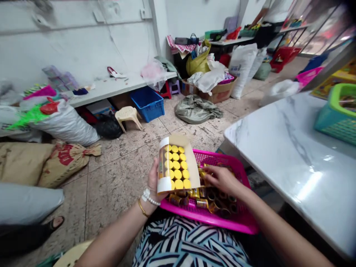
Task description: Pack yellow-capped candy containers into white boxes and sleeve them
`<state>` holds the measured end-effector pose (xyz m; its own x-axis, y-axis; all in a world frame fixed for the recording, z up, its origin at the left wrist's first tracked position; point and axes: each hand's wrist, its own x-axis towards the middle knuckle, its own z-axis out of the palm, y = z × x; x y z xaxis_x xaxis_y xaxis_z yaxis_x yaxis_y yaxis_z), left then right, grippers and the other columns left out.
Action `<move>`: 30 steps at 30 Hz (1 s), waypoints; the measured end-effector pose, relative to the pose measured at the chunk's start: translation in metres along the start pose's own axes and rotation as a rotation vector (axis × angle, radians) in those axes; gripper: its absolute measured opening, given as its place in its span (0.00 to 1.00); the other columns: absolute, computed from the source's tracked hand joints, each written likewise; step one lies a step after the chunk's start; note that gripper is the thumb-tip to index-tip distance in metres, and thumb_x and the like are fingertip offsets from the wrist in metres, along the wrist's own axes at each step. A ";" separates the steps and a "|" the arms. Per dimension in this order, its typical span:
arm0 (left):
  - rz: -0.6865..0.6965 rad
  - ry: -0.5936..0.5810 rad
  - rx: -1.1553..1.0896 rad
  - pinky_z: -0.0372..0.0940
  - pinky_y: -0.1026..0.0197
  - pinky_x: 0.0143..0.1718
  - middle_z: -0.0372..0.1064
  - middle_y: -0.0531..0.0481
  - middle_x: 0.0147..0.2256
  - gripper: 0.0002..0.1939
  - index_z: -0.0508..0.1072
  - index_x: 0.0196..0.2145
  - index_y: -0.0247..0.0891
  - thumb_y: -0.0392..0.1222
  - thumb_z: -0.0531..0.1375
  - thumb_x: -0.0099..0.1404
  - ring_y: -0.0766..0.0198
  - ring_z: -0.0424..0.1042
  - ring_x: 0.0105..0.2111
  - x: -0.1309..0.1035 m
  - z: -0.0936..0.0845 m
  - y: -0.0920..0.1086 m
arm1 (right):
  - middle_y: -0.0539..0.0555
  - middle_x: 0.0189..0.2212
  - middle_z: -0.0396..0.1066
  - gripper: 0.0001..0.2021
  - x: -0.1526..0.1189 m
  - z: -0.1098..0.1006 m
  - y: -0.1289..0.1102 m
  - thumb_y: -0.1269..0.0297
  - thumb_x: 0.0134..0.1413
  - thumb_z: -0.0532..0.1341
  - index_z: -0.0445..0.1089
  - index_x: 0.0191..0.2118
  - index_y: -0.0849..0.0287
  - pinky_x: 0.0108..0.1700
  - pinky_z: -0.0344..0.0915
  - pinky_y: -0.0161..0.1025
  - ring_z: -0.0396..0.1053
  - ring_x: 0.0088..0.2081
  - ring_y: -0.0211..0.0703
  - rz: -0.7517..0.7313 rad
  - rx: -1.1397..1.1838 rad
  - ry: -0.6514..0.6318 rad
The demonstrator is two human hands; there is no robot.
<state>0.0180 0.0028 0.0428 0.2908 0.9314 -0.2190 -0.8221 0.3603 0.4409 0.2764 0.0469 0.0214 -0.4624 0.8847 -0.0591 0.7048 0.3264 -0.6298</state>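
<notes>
While the left hand (pixel 152 178) is holding the open carton (pixel 194 165) of yellow-topped cylinders (pixel 177 165), its long axis pointing away from the body, the right hand (pixel 221 178) is resting just rightward, over printed tubes (pixel 202 203) in the magenta basket (pixel 236 225); whether it is gripping one, I cannot tell.

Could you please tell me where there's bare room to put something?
The marbled table looks bare between the teal basket and its rounded corner. Floor lies open between the red-printed sack and the left hand. The pink basket is crowded with small cylinders.
</notes>
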 end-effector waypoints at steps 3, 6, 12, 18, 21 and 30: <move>0.007 0.020 -0.025 0.53 0.41 0.66 0.72 0.41 0.58 0.33 0.68 0.62 0.38 0.63 0.50 0.70 0.46 0.65 0.63 0.001 -0.010 0.002 | 0.57 0.40 0.77 0.20 -0.013 -0.020 -0.011 0.58 0.64 0.56 0.66 0.58 0.60 0.39 0.74 0.41 0.77 0.37 0.43 0.026 0.286 0.205; 0.033 0.017 -0.032 0.51 0.40 0.67 0.69 0.42 0.61 0.35 0.62 0.66 0.40 0.63 0.51 0.70 0.47 0.60 0.65 0.003 -0.009 0.003 | 0.57 0.45 0.76 0.16 -0.018 -0.020 -0.042 0.59 0.62 0.62 0.70 0.53 0.56 0.47 0.74 0.45 0.77 0.44 0.44 -0.061 0.515 0.438; 0.037 0.003 -0.023 0.54 0.39 0.66 0.69 0.44 0.60 0.35 0.63 0.65 0.44 0.64 0.54 0.68 0.46 0.60 0.66 0.002 -0.008 0.001 | 0.55 0.43 0.78 0.08 -0.025 0.016 -0.071 0.62 0.59 0.65 0.73 0.44 0.55 0.64 0.62 0.60 0.69 0.59 0.53 -0.254 0.281 0.369; 0.003 0.034 -0.041 0.55 0.41 0.66 0.72 0.44 0.58 0.34 0.64 0.65 0.42 0.61 0.58 0.67 0.47 0.62 0.64 0.001 -0.019 0.001 | 0.57 0.43 0.76 0.07 -0.024 -0.004 -0.027 0.63 0.65 0.59 0.74 0.42 0.56 0.52 0.70 0.48 0.73 0.48 0.47 -0.100 0.119 0.328; 0.038 0.037 -0.068 0.54 0.43 0.67 0.71 0.44 0.59 0.36 0.60 0.67 0.43 0.62 0.56 0.68 0.49 0.62 0.65 0.001 -0.019 0.003 | 0.60 0.44 0.75 0.11 -0.008 0.000 -0.003 0.67 0.66 0.55 0.75 0.45 0.59 0.53 0.68 0.47 0.70 0.48 0.48 -0.043 -0.191 0.118; 0.006 0.037 -0.084 0.48 0.32 0.67 0.59 0.45 0.67 0.38 0.54 0.69 0.48 0.67 0.50 0.69 0.43 0.50 0.69 -0.002 -0.011 0.002 | 0.64 0.39 0.72 0.08 0.025 0.051 -0.002 0.64 0.51 0.67 0.76 0.36 0.63 0.52 0.64 0.50 0.67 0.45 0.54 -0.146 -0.256 -0.220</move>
<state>0.0107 0.0010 0.0347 0.2691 0.9303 -0.2493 -0.8621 0.3480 0.3684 0.2361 0.0513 -0.0184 -0.6531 0.7390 -0.1653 0.7217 0.5413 -0.4314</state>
